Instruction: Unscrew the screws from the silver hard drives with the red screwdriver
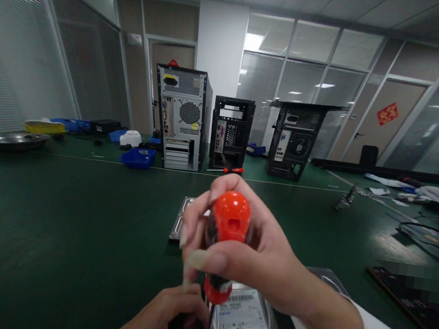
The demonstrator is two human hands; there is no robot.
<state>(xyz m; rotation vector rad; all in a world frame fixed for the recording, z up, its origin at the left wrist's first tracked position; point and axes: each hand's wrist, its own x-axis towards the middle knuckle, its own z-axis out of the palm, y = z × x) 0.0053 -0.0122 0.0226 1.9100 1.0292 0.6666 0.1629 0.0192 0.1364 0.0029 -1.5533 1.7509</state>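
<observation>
A screwdriver (233,210) with a red and black handle stands nearly upright, and my right hand (247,261) is closed around its handle. Its shaft points down to the left edge of a hard drive (242,320) with a white printed label. Low in the view, my left hand (165,317) has its fingers curled beside the shaft, at the drive's edge. What those fingers hold, if anything, is hidden. A second hard drive (179,221) lies on the table behind my right hand. Another drive (330,278) shows partly behind my right wrist.
Three computer cases, a tall one (185,116), a smaller black one (231,133) and another (294,139), stand across the green table (71,231). A blue tray (137,158) and a metal bowl (16,141) are at the left. Cables (434,233) and a dark flat device (408,300) lie at the right.
</observation>
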